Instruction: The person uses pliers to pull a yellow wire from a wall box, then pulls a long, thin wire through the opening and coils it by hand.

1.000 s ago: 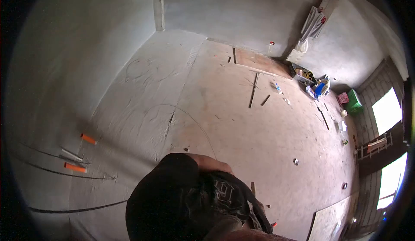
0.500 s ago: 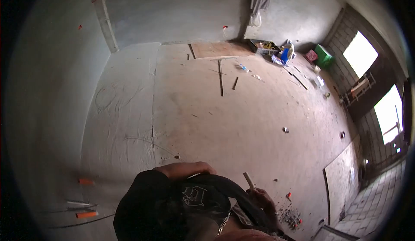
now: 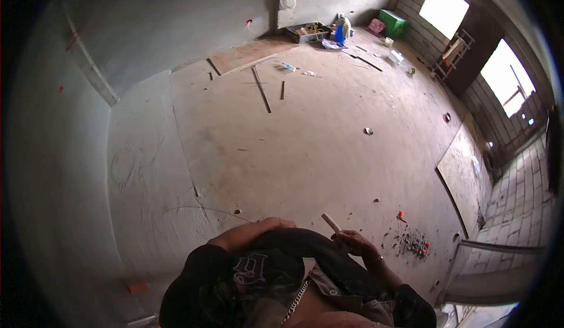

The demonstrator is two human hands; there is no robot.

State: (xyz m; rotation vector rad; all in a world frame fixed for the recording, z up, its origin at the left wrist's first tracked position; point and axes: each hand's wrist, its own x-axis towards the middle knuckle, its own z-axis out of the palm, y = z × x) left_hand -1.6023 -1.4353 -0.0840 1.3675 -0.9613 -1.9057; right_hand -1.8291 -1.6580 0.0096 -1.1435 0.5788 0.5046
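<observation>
My right hand (image 3: 356,243) is closed around a short, pale, tube-like stick (image 3: 331,221). The stick juts up and to the left from the fingers, over the floor in front of my body. My left hand (image 3: 278,223) lies against the front of my dark shirt (image 3: 252,269), at the waist. Its fingers are hidden, so whether it grips anything does not show.
Dark rubble (image 3: 411,243) with orange-red bits lies right of my right hand. A flat board (image 3: 461,178) rests by the block wall. Farther off are loose strips (image 3: 262,90), a black crate (image 3: 308,33) and a green box (image 3: 392,23). An orange piece (image 3: 138,288) is at lower left.
My view has turned to the right, so the room shifts left and the rubble shows more fully. More of my right forearm shows, and the pale stick stays in that hand.
</observation>
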